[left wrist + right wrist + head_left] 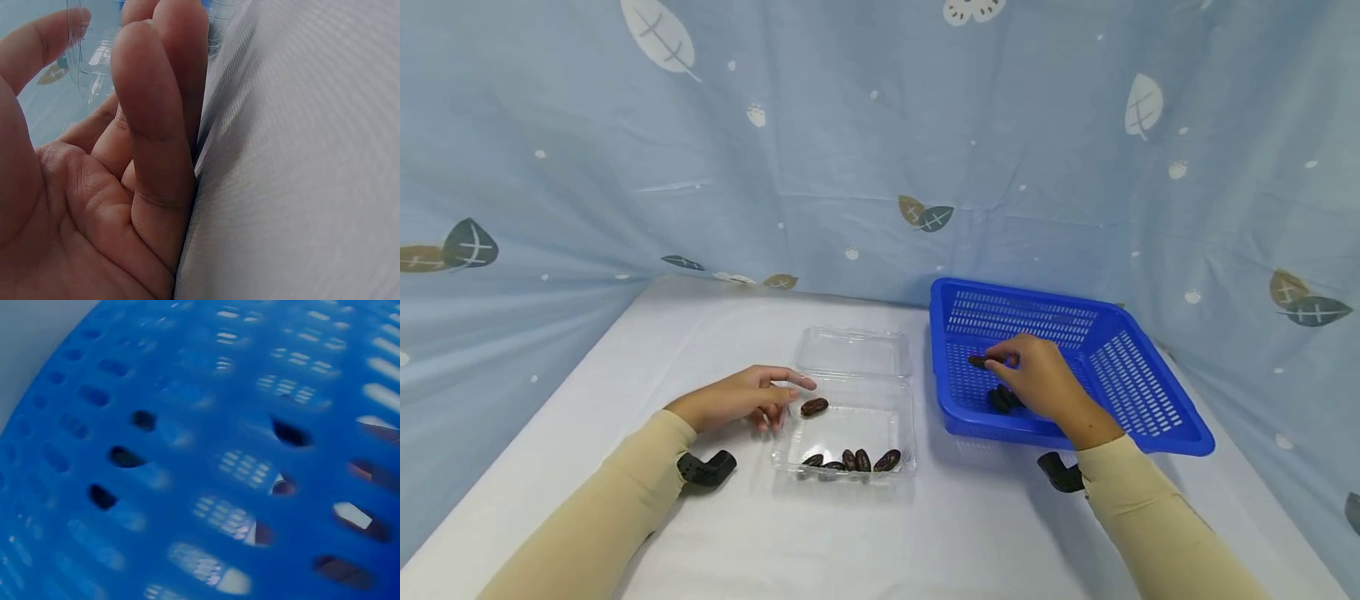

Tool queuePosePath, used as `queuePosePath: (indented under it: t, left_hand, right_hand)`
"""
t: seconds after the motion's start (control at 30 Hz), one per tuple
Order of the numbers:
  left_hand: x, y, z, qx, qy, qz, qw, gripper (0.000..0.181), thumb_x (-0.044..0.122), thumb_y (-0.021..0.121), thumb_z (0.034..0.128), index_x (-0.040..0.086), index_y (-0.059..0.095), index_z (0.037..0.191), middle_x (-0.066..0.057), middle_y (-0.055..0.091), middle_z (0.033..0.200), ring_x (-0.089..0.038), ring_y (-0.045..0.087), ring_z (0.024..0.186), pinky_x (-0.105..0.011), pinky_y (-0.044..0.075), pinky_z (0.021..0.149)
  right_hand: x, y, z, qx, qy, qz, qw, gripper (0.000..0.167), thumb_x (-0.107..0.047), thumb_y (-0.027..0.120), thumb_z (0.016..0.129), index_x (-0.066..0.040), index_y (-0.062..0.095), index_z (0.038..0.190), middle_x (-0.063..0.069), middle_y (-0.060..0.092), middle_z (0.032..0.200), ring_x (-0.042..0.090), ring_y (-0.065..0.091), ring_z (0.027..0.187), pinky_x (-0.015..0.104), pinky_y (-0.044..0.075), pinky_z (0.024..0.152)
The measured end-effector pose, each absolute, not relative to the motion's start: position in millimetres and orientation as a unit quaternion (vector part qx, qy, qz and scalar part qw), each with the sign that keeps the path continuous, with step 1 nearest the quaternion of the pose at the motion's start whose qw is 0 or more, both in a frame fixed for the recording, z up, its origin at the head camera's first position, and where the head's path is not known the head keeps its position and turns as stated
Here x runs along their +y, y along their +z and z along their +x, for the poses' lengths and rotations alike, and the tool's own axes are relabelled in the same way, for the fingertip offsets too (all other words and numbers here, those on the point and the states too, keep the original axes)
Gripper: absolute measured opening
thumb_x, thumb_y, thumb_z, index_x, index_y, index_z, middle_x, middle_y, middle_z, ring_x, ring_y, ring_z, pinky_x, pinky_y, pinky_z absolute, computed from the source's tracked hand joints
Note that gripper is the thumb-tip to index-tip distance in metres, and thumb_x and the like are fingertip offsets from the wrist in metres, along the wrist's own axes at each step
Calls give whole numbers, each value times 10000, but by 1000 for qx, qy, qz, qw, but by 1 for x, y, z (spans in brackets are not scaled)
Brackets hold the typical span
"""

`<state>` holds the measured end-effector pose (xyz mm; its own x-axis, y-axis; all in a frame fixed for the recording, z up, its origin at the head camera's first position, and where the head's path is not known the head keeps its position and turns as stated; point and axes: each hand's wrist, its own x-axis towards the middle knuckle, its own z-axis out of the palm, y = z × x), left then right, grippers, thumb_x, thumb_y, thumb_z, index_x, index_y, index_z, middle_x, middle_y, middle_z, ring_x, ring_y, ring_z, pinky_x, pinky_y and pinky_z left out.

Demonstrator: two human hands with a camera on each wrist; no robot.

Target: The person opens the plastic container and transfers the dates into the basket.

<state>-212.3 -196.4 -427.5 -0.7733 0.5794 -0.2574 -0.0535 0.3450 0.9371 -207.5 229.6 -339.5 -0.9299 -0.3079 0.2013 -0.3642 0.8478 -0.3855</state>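
Observation:
Over the blue basket, my right hand (pixel 1037 375) pinches a dark brown date (pixel 977 362) between thumb and fingers. More dark dates (pixel 1002 398) lie on the basket floor beneath that hand. At the left wall of a clear plastic clamshell box (pixel 850 429), my left hand (pixel 745 396) holds the rim, thumb inside and lower fingers outside; its index finger reaches over the box. In the left wrist view its fingers (pixel 150 94) are bent beside the clear plastic. One date (pixel 814 407) lies near that hand; several dates (pixel 862 460) line the box's near side.
The blue perforated basket (pixel 1180 392) stands at the right on the white table (pixel 880 542); its wall blocks most of the right wrist view. The box's lid (pixel 853 350) lies folded back behind it. A patterned blue curtain (pixel 850 125) hangs behind and at both sides.

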Motion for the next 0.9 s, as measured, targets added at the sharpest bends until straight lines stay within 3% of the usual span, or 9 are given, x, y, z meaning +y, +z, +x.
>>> queuePosePath:
  t: [0.27, 0.67, 0.9]
  left_hand:
    - [-200, -428, -212, 766, 546, 160, 299, 420, 343, 578, 1022, 189, 544, 1411, -97, 658, 749, -165, 603, 641, -268, 550, 597]
    - [-195, -428, -214, 760, 551, 171, 298, 418, 338, 572, 1025, 172, 547, 1408, -85, 656, 751, -148, 609, 644, -272, 572, 623]
    - [-196, -427, -212, 760, 557, 160, 295, 408, 311, 569, 1029, 171, 545, 1411, -73, 642, 726, -142, 596, 625, -256, 560, 604]
  right_hand:
    - [235, -357, -216, -971, 192, 140, 11, 167, -108, 679, 940, 2, 764, 1033, 163, 752, 996, 283, 696, 884, 447, 577, 749]
    - [240, -362, -217, -971, 187, 143, -48, 140, -87, 687, 922, 4, 746, 1011, 155, 746, 932, 264, 691, 856, 452, 573, 755]
    - [238, -363, -222, -971, 181, 152, -39, 192, -81, 663, 929, 15, 734, 1079, 178, 743, 977, 312, 697, 907, 487, 571, 783]
